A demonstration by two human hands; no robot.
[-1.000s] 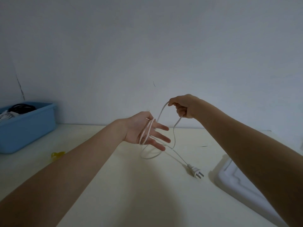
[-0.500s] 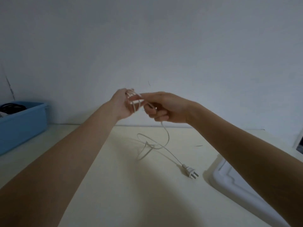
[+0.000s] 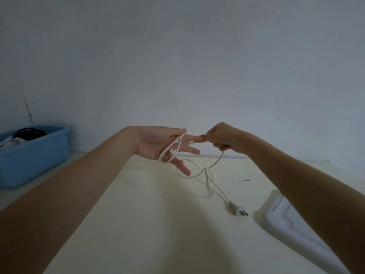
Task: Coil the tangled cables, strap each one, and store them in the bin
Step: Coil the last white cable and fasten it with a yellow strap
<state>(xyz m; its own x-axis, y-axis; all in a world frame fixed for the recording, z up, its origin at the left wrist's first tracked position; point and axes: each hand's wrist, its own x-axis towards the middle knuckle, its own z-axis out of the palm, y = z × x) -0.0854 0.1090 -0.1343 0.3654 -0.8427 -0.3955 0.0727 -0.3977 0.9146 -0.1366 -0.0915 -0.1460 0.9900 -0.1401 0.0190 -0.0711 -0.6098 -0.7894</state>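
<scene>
1. Thin white power cable [image 3: 206, 176] looped over the straight fingers of the left hand [image 3: 162, 144], trailing to 5 o'clock, plug on cream table [image 3: 138, 224].
2. Pinched at 3 o'clock by curled right hand [image 3: 223, 138].
3. Blue plastic bin [image 3: 33, 155] at 9 o'clock, well apart.

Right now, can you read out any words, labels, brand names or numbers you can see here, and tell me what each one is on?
None: no readable text shows anywhere in this view.
White cable and its plug: no marking can be made out.
Blue bin: its walls show no label.
White tray at the right: plain, no print visible.
Wall: only a crack and small marks, no writing.
</scene>
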